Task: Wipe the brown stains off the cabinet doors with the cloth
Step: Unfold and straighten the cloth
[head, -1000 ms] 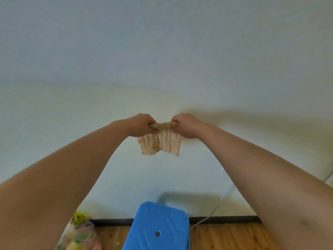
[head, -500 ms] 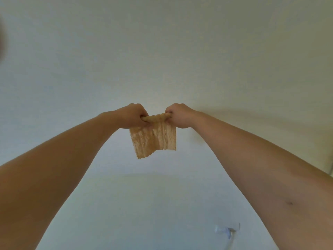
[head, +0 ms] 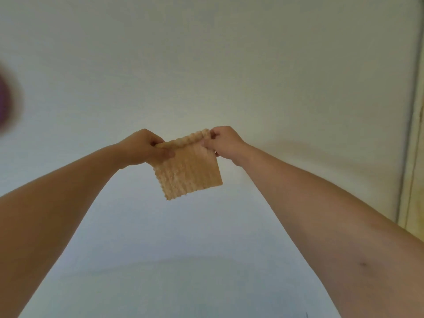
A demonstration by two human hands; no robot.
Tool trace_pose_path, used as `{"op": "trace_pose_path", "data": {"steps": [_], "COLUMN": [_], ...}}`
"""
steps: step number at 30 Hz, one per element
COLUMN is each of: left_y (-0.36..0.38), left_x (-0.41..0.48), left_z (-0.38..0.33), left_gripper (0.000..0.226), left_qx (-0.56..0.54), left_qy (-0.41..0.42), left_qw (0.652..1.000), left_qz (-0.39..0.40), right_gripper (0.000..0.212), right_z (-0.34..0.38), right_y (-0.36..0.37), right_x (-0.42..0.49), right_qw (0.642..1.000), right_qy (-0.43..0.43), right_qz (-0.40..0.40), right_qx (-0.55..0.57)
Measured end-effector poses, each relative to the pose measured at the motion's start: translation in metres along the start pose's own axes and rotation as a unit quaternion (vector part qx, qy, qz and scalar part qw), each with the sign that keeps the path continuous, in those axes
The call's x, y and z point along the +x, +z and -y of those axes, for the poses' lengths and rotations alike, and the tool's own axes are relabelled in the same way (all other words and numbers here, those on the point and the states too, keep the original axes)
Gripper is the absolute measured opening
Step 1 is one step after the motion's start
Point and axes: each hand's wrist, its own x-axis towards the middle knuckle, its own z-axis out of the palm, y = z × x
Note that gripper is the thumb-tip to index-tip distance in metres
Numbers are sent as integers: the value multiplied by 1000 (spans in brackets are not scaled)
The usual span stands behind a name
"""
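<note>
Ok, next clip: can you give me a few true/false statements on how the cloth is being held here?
1. The left hand and right hand both grip the cloth along its rolled top edge. True.
2. The cloth is bunched into a ball. False: it hangs spread out below the two hands.
3. The cloth is tan with a ribbed texture. True.
4. The right hand is open and holds nothing. False: it pinches the cloth's upper right corner.
</note>
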Motion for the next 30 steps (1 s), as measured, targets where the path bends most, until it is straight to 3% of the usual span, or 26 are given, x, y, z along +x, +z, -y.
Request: {"op": "trace_pose_path", "data": {"steps": [6, 15, 23, 27, 30], "left_y": [-9, -5, 18, 50, 88], "left_x": [-20, -15, 6, 31, 52], "left_z": [3, -3, -6, -21, -60], "left_gripper": [32, 34, 31, 24, 20], "left_qx": [-191, -247, -205, -28, -11], "left_qy": [-10, -9, -6, 30, 68], "left_qw": [980, 968, 979, 999, 996], "left_qz": [-49, -45, -11, -28, -55], "right_gripper": [16, 13, 15, 15, 16], "right_z": [10, 22, 0, -23, -42], "right_y": [5, 5, -15, -51, -91], "right_x": [-18, -32, -27, -31, -37], "right_qw": [991, 981, 985, 987, 988], "right_qy": [27, 88, 109, 119, 133], "right_qz": [14, 20, 0, -21, -39], "right_qx": [129, 174, 135, 103, 62]}}
